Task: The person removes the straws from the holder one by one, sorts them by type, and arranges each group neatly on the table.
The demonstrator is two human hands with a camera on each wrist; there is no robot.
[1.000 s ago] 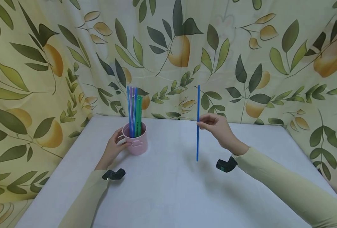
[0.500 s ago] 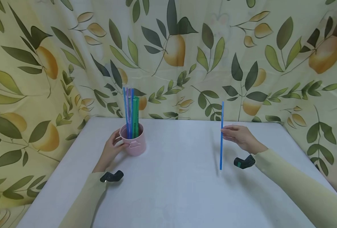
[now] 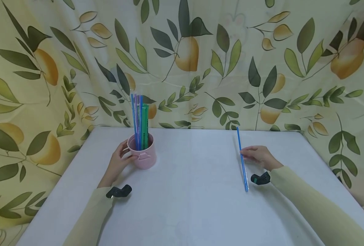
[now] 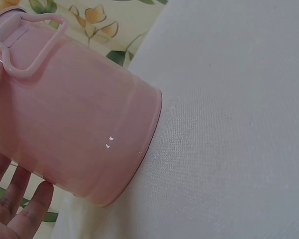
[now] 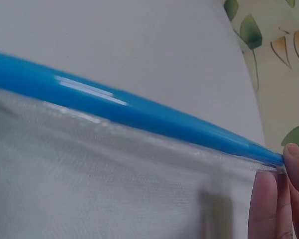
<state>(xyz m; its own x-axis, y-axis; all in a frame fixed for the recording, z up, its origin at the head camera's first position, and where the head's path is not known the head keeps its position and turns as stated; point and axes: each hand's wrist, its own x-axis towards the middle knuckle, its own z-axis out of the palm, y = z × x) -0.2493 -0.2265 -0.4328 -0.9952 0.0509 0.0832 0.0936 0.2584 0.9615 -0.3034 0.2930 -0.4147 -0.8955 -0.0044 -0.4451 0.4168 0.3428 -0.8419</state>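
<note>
On the left of the table, a pink cup stands upright with a small wire handle on its side. My left hand grips it, thumb near the handle and fingers round the far side. Out of the cup rise several blue and purple straws and a green box. At the right, my right hand pinches a blue straw in a clear wrapper between thumb and fingertips. The straw slants low over the table, its lower end toward me.
A white cloth covers the table. Behind it hangs a curtain printed with fruit and leaves. Black wrist cameras sit on both sleeves.
My right hand has carried the straw to the right and down toward the table, and the straw has gone from upright to tilted. The left hand stays on the cup.
</note>
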